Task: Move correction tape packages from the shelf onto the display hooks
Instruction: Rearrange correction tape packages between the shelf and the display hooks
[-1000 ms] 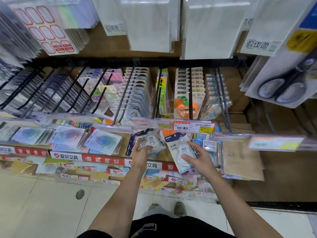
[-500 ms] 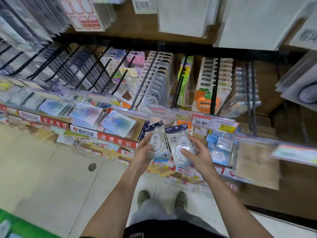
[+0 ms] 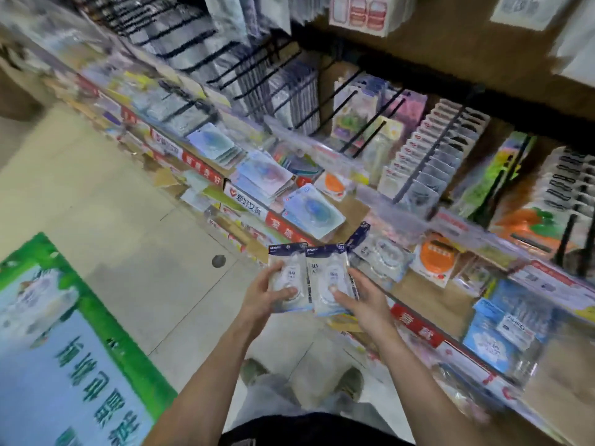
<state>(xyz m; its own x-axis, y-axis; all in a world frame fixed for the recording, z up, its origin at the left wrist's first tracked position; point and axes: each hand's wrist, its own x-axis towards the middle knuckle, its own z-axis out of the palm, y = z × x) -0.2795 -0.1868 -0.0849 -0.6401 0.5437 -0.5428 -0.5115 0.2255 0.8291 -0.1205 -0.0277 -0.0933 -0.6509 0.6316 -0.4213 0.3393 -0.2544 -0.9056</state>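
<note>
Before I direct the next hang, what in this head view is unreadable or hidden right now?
- Print on both correction tape packages: too small and motion-blurred.
- Their lower backs: covered by the left hand and right hand.
- Display hooks: tips smeared by camera motion, free space unclear.
- Shelf at right: cut off by the frame edge.
- Price labels: blurred.

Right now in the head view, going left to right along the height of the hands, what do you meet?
Green-bordered floor poster → left hand → left correction tape package → right correction tape package → right hand → red shelf-edge strip → blue packages on the shelf.
</note>
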